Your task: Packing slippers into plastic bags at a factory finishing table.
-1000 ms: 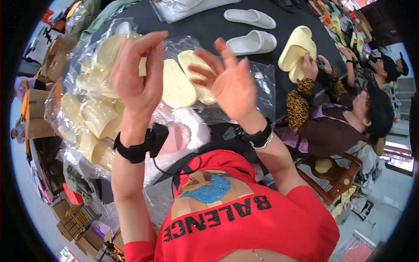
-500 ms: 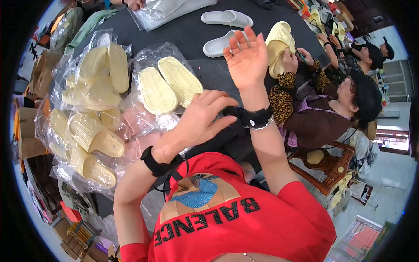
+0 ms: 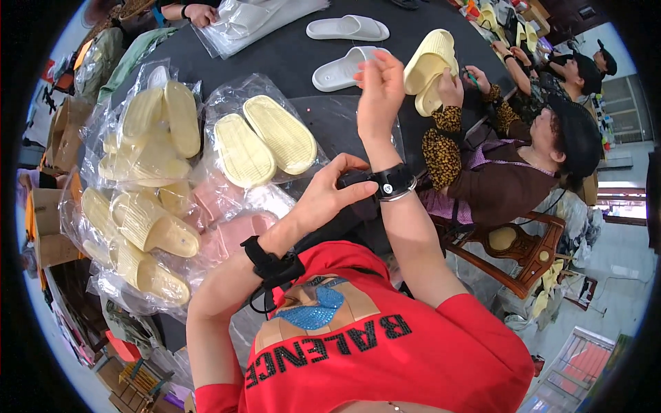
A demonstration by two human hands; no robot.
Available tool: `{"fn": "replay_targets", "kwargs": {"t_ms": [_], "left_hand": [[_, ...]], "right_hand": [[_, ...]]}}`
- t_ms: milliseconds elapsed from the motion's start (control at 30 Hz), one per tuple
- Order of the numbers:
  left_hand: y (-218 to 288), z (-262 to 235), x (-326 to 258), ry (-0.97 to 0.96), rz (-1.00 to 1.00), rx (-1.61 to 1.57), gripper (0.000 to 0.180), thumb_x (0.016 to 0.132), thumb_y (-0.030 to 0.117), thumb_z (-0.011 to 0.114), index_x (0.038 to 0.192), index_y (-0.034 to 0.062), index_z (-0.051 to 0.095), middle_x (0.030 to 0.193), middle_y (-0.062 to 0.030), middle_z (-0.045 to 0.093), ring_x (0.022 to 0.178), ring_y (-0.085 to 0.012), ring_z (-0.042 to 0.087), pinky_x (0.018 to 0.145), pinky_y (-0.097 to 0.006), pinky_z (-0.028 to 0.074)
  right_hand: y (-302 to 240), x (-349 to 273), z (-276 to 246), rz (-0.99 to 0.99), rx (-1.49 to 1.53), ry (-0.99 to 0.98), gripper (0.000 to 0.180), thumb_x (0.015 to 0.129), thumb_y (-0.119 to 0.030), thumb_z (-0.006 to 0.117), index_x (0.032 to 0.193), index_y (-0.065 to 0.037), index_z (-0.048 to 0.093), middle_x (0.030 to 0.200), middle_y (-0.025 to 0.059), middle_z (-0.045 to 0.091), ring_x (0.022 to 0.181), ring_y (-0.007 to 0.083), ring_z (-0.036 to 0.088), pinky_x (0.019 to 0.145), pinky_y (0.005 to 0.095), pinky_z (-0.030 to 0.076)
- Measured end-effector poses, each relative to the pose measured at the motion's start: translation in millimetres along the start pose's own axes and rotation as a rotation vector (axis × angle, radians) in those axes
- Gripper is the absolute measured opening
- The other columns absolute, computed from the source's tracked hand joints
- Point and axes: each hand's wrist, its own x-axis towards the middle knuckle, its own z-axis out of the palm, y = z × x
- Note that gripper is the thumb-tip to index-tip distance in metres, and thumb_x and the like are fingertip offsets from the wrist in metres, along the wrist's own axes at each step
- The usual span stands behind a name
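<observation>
— How are the hands?
— The right hand [image 3: 381, 93] is raised, fingers loosely bent. The left hand [image 3: 329, 193] pinches the black strap [image 3: 395, 177], around the right wrist [image 3: 379, 148], between thumb and fingers.
— And this strap?
— Probably light, bendable; best gripped by its edges.

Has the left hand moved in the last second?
Yes. Judged against the bagged pair of yellow slippers, the left hand has gone from their left to their lower right, and is now at the black right wristband.
</observation>
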Motion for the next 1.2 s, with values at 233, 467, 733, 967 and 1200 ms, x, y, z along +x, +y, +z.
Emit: {"fn": "replay_targets", "kwargs": {"t_ms": [233,467,733,967,1200], "left_hand": [[-12.5,7.6,-4.9,-0.029,0.021,-0.174,0.045,0.078,0.024,0.065,0.109,-0.0025,0.047,0.103,-0.0101,0.054,0.096,-0.0153,0.049,0.087,-0.029,0.038],[-22.9,11.2,-8.8,-0.100,0.080,-0.055,0.052,0.077,0.021,0.066,0.117,-0.0008,0.042,0.103,-0.0085,0.053,0.098,-0.0157,0.048,0.087,-0.029,0.037],[-16.3,-9.5,-16.2,-0.211,-0.074,-0.356,0.055,0.092,0.045,0.032,0.128,0.0027,0.037,0.112,-0.0073,0.053,0.101,-0.0126,0.047,0.085,-0.024,0.037],[0.1,-6.0,-37.8,-0.438,-0.033,-0.271,0.065,0.087,0.047,0.045,0.132,0.0016,0.031,0.122,-0.0074,0.047,0.110,-0.0153,0.044,0.093,-0.028,0.035],[-5.6,36.7,-37.7,-0.475,-0.018,-0.185,0.055,0.079,0.020,0.066,0.123,0.0020,0.040,0.101,-0.0035,0.055,0.094,-0.0091,0.046,0.085,-0.027,0.038]], "right_hand": [[-12.1,-16.6,-1.5,-0.910,-0.854,-0.386,0.017,0.069,-0.009,0.060,0.086,-0.014,0.060,0.078,-0.0042,0.058,0.068,0.0164,0.053,0.065,0.0314,0.037],[-21.8,-20.0,2.8,-0.879,-0.781,-0.294,0.012,0.072,-0.009,0.061,0.084,-0.013,0.060,0.082,-0.0020,0.059,0.076,0.0176,0.054,0.071,0.0325,0.035],[-66.2,-22.7,1.3,-0.098,0.194,-0.144,0.017,0.084,-0.009,0.056,0.099,-0.002,0.055,0.084,0.0062,0.059,0.072,0.0094,0.056,0.064,0.0209,0.046],[-117.3,-25.8,-36.3,-0.698,0.197,-0.181,0.048,0.093,-0.039,0.024,0.112,0.002,0.039,0.094,0.0208,0.056,0.071,0.0259,0.057,0.069,0.0341,0.049],[-113.3,-25.1,-50.3,-1.015,-0.061,-0.237,0.055,0.091,-0.045,0.024,0.113,0.002,0.042,0.083,0.0207,0.057,0.064,0.0256,0.057,0.076,0.0397,0.047]]}}
